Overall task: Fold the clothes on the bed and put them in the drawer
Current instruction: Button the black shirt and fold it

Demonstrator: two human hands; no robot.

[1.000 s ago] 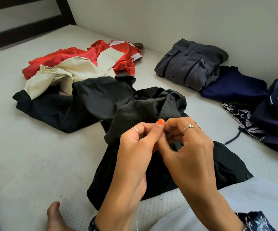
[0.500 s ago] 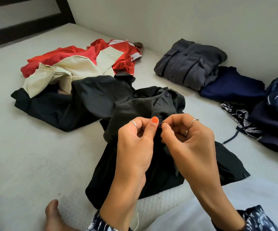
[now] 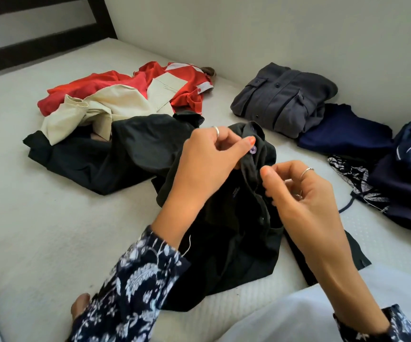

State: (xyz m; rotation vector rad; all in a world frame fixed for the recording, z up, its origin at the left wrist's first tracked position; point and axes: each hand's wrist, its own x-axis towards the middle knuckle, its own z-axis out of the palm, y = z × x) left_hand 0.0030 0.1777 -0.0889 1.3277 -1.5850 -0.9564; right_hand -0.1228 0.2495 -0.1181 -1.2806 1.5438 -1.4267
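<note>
Pinching the button edge of the black shirt (image 3: 234,238), the left hand (image 3: 207,166) lifts the cloth off the bed (image 3: 51,230), thumb just above a purple button (image 3: 253,150). Just beside it, the right hand (image 3: 305,193) nips the same edge with thumb and fingertips. Near the wall lies a folded grey shirt (image 3: 283,99); a red and cream heap (image 3: 115,99) sits unfolded.

Open white mattress (image 3: 39,218) runs along its left edge and near-left corner. A loose heap of red, cream and black garments (image 3: 115,114) blocks the far middle, while folded grey shirt (image 3: 281,97) and navy stacks (image 3: 401,169) line the right, wall-side edge.
</note>
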